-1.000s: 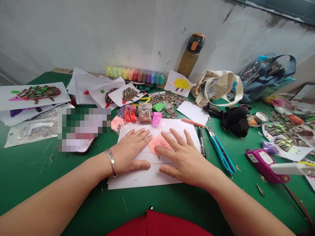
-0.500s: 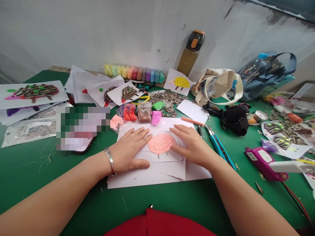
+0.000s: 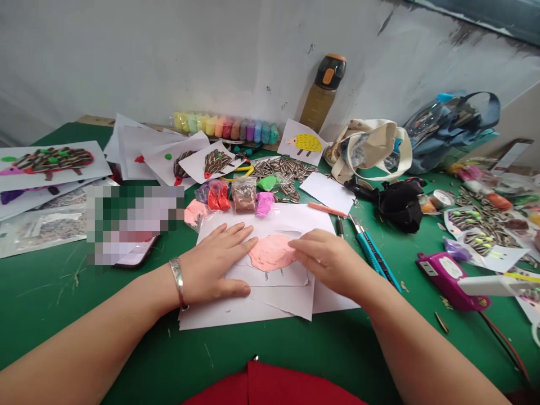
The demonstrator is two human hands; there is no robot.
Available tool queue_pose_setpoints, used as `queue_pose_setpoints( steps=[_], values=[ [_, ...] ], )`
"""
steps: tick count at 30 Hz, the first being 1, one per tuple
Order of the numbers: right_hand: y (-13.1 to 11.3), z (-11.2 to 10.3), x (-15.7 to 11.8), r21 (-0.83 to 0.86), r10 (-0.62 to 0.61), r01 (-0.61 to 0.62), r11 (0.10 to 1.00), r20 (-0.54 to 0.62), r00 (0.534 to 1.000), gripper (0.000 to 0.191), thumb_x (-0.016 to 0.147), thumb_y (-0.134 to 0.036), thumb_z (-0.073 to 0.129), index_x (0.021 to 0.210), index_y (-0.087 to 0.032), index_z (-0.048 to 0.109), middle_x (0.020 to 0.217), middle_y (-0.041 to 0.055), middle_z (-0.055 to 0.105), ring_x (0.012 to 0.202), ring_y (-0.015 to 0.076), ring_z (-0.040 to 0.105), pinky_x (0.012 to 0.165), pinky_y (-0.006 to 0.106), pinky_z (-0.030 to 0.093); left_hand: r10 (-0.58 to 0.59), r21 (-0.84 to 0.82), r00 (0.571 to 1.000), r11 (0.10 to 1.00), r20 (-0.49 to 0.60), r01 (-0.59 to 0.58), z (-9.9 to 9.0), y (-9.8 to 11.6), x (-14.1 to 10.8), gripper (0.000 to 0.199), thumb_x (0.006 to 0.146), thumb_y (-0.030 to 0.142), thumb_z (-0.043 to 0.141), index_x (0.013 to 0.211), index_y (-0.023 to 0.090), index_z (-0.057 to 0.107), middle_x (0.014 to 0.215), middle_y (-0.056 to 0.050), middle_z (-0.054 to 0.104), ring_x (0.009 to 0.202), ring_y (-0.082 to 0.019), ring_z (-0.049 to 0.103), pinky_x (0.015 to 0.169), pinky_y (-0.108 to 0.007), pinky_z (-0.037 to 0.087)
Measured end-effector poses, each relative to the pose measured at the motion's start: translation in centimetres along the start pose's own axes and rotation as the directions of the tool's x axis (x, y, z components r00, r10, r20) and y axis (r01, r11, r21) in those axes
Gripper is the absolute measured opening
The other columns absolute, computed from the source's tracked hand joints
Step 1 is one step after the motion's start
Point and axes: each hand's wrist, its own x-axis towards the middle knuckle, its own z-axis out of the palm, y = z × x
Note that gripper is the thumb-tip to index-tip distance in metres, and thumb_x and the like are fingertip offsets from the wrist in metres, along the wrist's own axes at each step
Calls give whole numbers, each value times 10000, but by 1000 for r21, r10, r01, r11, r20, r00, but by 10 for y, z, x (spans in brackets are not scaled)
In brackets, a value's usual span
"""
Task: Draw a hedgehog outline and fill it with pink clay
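A flat, rounded patch of pink clay (image 3: 271, 252) lies on a torn white sheet (image 3: 257, 277), with short drawn lines below it. More white paper (image 3: 211, 315) is stacked underneath. My left hand (image 3: 219, 261) rests flat on the paper with fingers spread, its index fingertip at the clay's left edge. At the right edge of the clay, the fingertips of my right hand (image 3: 323, 259) touch the surface, its fingers drawn together. Whether anything is between those fingers is hidden. Packets of red clay (image 3: 218, 196), brown clay (image 3: 243, 194) and purple-pink clay (image 3: 265, 203) sit behind the paper.
Right of the papers lie an orange tool (image 3: 328, 210), a blue cutter (image 3: 377, 256) and a magenta device (image 3: 453, 278). Sunflower seeds (image 3: 287, 171), a bottle (image 3: 323, 93) and a cloth bag (image 3: 371, 149) stand farther back. A blurred phone (image 3: 139, 250) is on the left.
My right hand's fingers have drawn together and its fingertips press at the clay's right edge. My left hand stays flat on the paper. The view has shifted slightly.
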Motion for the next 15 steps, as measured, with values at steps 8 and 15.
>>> queue_pose_setpoints(
  steps=[8, 15],
  values=[
    [5, 4, 3, -44, 143, -143, 989, 3, 990, 269, 941, -205, 440, 1048, -183, 686, 933, 79, 681, 904, 206, 599, 790, 325, 475, 2, 39, 999, 999, -44, 0, 2, 2, -4, 849, 799, 659, 556, 1481, 216, 310, 1566, -115, 192, 1442, -306, 151, 1161, -484, 112],
    [9, -12, 28, -199, 234, -219, 955, 53, 971, 298, 923, -205, 424, 927, -250, 718, 848, 27, 694, 822, 192, 632, 738, 306, 462, 31, 5, 999, 999, -28, -31, 3, -3, -3, 871, 791, 683, 540, 1487, 220, 295, 1567, -127, 175, 1437, -333, 152, 1152, -508, 115]
  ],
)
